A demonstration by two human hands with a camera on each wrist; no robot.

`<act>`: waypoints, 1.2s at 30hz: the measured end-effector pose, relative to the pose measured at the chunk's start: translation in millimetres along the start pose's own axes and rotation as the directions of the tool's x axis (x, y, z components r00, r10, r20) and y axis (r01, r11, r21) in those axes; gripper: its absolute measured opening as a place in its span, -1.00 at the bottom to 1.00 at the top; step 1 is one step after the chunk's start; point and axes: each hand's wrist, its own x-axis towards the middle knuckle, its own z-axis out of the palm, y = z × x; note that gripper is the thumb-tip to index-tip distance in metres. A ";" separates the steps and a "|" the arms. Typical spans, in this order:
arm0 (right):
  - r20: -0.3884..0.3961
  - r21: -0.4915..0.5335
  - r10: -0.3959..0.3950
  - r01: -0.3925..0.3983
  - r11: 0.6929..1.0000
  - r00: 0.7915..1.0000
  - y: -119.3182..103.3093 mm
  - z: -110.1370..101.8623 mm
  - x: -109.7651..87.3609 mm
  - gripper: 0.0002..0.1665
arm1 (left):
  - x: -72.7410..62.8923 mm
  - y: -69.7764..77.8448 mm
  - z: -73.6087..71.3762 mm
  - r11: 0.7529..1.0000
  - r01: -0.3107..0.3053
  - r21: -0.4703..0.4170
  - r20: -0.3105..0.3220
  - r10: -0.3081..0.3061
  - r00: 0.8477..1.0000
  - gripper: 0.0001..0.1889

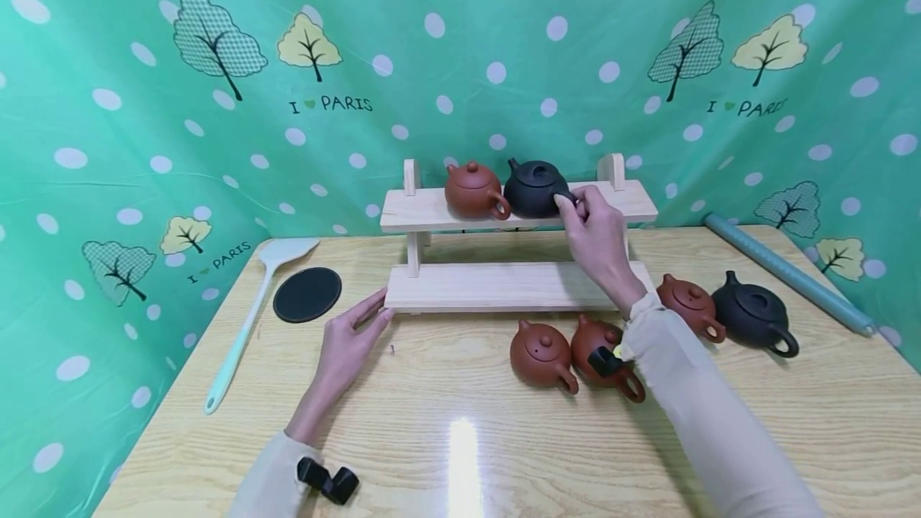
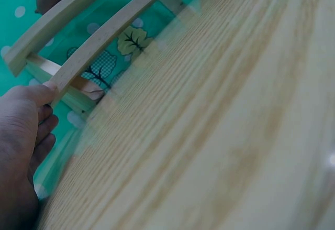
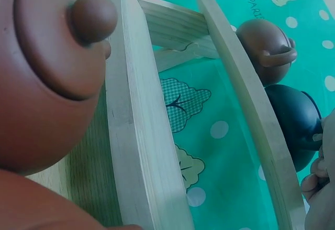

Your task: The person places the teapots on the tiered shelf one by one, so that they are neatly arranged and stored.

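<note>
A two-tier wooden rack (image 1: 496,286) stands at the back of the table. On its upper board, a black teapot (image 1: 536,189) sits beside a reddish-brown teapot (image 1: 472,190), almost touching it. My right hand (image 1: 596,232) pinches the black teapot's handle; in the right wrist view only part of that hand (image 3: 320,175) shows, at the right edge. With thumb and fingers, my left hand (image 1: 350,340) grips the left front corner of the rack's lower board. The left wrist view shows that thumb against the board (image 2: 112,33), the other fingers curled below.
Two brown teapots (image 1: 541,354) stand before the rack, one partly behind my right sleeve. Farther right are another brown teapot (image 1: 688,306) and a black teapot (image 1: 754,312). A teal roll (image 1: 787,272) lies at right; a pale spatula (image 1: 248,326) and black disc (image 1: 307,294) lie left.
</note>
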 end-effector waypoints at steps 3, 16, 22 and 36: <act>0.009 0.017 0.025 -0.025 1.000 1.000 -0.2 -0.9 0.3 -0.75 | 0.0 0.0 0.1 1.000 -0.003 -0.003 0.001 0.003 1.000 -0.54; 0.069 0.040 0.105 -0.107 0.993 0.992 -1.9 -14.4 -2.6 -0.68 | -0.4 2.1 0.3 1.000 0.009 0.005 -0.001 -0.009 1.000 -0.54; 0.067 0.045 0.069 -0.072 0.996 0.995 -1.6 -26.3 -10.0 -0.71 | -0.5 1.4 0.3 1.000 -0.006 0.012 -0.006 0.006 1.000 -0.54; 0.108 0.012 -0.002 0.001 1.000 0.994 5.8 -43.9 -43.1 -0.84 | -0.1 0.6 1.2 1.000 -0.006 0.008 -0.010 0.006 1.000 -0.54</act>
